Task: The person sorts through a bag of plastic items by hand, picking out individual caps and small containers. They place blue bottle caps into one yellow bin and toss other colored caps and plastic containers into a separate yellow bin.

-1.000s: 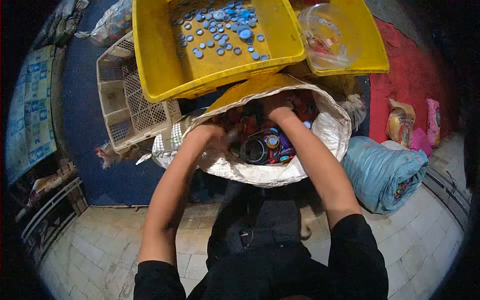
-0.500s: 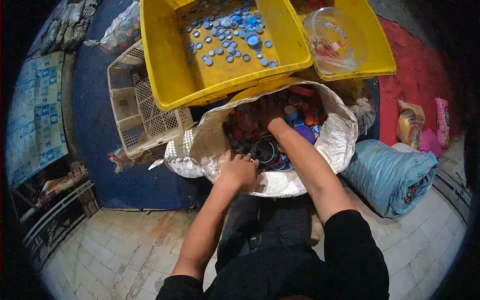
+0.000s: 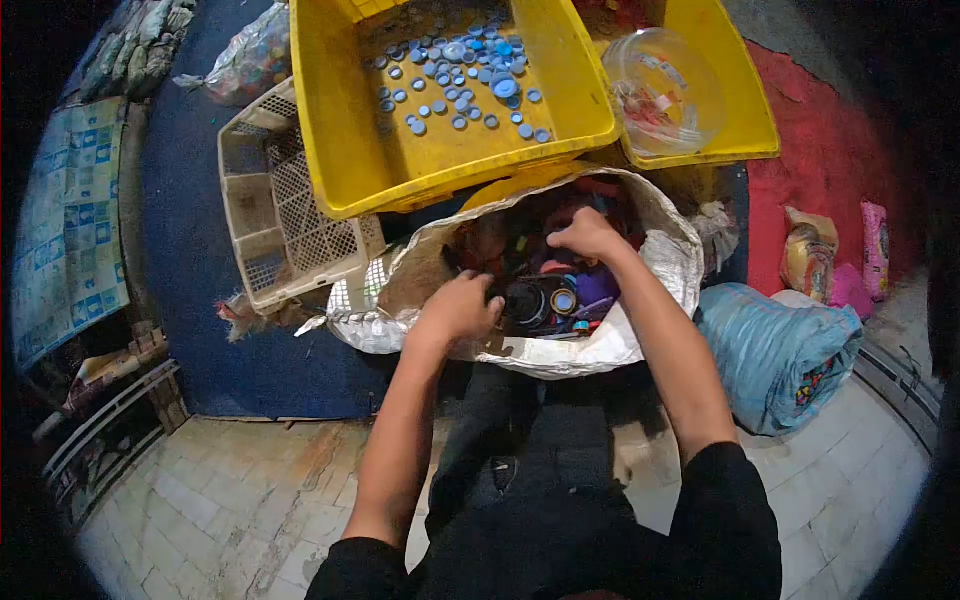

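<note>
A white woven sack [image 3: 672,262] gapes in front of me, holding a jumble of plastic caps and lids, mostly dark, with some red, blue and purple pieces. My left hand [image 3: 460,308] rests at the sack's near left side, fingers loosely bent and apart over the contents, holding nothing I can see. Near its fingertips lies a round black lid [image 3: 524,300]. Over the middle of the pile, my right hand [image 3: 592,236] has its fingers curled together. Whatever they hold, if anything, is hidden. A purple piece [image 3: 598,288] lies below that hand.
Beyond the sack stands a yellow tub [image 3: 470,178] with many blue caps. Another yellow tub [image 3: 745,120] carries a clear round container [image 3: 690,110]. At left is a perforated crate [image 3: 245,215]; at right, a blue bundled sack [image 3: 765,345] lies on the tiles.
My right hand has lifted out of the pile and moved right and nearer to me, its fingers now curled. My left hand has shifted slightly left and up. The pile's surface looks rearranged.
</note>
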`<action>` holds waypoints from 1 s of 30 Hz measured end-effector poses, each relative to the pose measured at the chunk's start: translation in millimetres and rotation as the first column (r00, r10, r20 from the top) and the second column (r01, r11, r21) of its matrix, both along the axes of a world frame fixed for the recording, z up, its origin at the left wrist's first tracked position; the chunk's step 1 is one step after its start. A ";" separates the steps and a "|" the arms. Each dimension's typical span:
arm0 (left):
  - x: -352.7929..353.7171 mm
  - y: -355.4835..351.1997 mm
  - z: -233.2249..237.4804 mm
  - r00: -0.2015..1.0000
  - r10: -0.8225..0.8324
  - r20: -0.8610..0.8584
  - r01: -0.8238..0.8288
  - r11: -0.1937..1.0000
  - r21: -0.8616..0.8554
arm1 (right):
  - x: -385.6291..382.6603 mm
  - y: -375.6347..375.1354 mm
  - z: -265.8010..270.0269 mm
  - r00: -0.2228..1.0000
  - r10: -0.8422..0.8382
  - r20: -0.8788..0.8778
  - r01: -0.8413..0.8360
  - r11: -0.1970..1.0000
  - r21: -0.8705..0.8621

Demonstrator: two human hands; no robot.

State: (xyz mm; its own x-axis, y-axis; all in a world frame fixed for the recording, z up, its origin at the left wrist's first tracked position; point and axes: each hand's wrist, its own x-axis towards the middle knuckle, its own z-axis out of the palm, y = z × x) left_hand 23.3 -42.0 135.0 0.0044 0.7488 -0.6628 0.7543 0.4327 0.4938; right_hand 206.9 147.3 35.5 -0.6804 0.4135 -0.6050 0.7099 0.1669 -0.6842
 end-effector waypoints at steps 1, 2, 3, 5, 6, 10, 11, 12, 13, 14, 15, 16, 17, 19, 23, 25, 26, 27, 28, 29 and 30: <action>1.1 4.0 -3.1 0.999 0.048 0.022 -0.050 0.992 0.114 | 8.8 0.0 43.6 0.951 -0.309 0.028 0.301 0.896 -0.326; 4.9 11.5 4.7 0.992 0.111 0.059 -0.121 0.970 0.211 | 17.8 -5.4 56.7 0.951 -0.308 0.037 0.304 0.899 -0.316; 10.3 16.2 4.7 0.991 0.111 0.070 -0.124 0.967 0.222 | 25.9 -8.6 67.3 0.878 -0.479 0.012 0.410 0.738 -0.535; 22.5 22.9 6.2 0.939 0.298 0.172 -0.335 0.907 0.255 | 37.8 -14.9 95.9 0.713 -0.700 0.036 0.416 0.381 -0.825; 29.3 24.1 8.8 0.938 0.295 0.180 -0.334 0.907 0.257 | 41.6 -19.6 107.1 0.683 -0.728 0.066 0.410 0.307 -0.859; 45.4 23.3 5.2 0.736 0.492 0.465 -0.528 0.847 -0.060 | 51.1 -32.7 117.5 0.622 -0.775 0.107 0.379 0.178 -0.908; 47.5 21.4 0.4 0.669 0.531 0.520 -0.545 0.826 -0.142 | 51.8 -37.1 116.6 0.618 -0.779 0.106 0.379 0.177 -0.908; 53.3 20.1 0.0 0.672 0.528 0.519 -0.542 0.828 -0.141 | 50.8 -41.3 116.0 0.632 -0.768 0.104 0.402 0.211 -0.891; 63.1 17.3 -0.2 0.565 0.530 0.632 -0.628 0.773 -0.088 | 49.6 -46.5 116.0 0.647 -0.755 0.106 0.424 0.241 -0.873; 70.4 15.5 -1.3 0.450 0.507 0.736 -0.710 0.702 -0.049 | 49.7 -50.4 117.3 0.674 -0.732 0.096 0.410 0.263 -0.874; 74.0 13.0 -7.3 0.451 0.509 0.733 -0.709 0.703 -0.052 | 47.2 -56.6 116.8 0.673 -0.733 0.099 0.410 0.258 -0.875; 76.6 10.3 -13.3 0.552 0.444 0.706 -0.650 0.759 0.031 | 43.8 -63.9 115.1 0.651 -0.751 0.112 0.430 0.243 -0.869; 77.5 7.3 -19.0 0.643 0.372 0.669 -0.582 0.806 0.112 | 42.0 -68.9 112.2 0.631 -0.766 0.124 0.450 0.231 -0.863; 72.0 11.6 -3.4 0.730 0.402 0.553 -0.487 0.873 0.009 | 41.7 -76.9 101.2 0.632 -0.761 0.149 0.455 0.209 -0.865; 71.1 -2.8 -26.3 0.808 0.406 0.427 -0.485 0.870 0.089 | 41.2 -91.9 95.1 0.629 -0.768 0.121 0.483 0.264 -0.835; 62.4 -6.0 -11.8 0.867 0.435 0.244 -0.455 0.890 0.029 | 44.1 -97.3 82.4 0.767 -0.637 0.081 0.481 0.487 -0.729; 57.5 -6.8 -5.4 0.895 0.409 0.177 -0.416 0.909 0.005 | 43.9 -99.9 83.2 0.805 -0.588 0.076 0.500 0.605 -0.619; 55.0 -12.7 -10.8 0.894 0.412 0.177 -0.419 0.908 0.004 | 45.9 -103.1 78.9 0.807 -0.586 0.076 0.498 0.606 -0.620; 53.6 -19.5 -18.9 0.924 0.339 0.179 -0.357 0.931 0.078 | 48.2 -106.9 72.2 0.907 -0.409 -0.095 0.366 0.881 -0.301; 52.6 -25.5 -27.4 0.948 0.264 0.176 -0.291 0.945 0.151 | 51.1 -109.8 65.7 0.970 -0.165 -0.178 0.183 0.979 0.088; 50.1 -23.2 -23.6 0.985 0.119 0.123 -0.134 0.984 0.122 | 48.8 -109.9 66.5 0.975 -0.163 -0.152 0.173 0.983 0.057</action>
State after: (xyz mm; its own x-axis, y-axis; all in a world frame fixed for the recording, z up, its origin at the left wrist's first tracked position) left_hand 73.4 -65.2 111.4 -0.0254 0.8273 -0.5611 0.6330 0.4478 0.6315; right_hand 255.8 37.4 102.0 -0.6764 0.5670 -0.4701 0.6253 0.1046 -0.7734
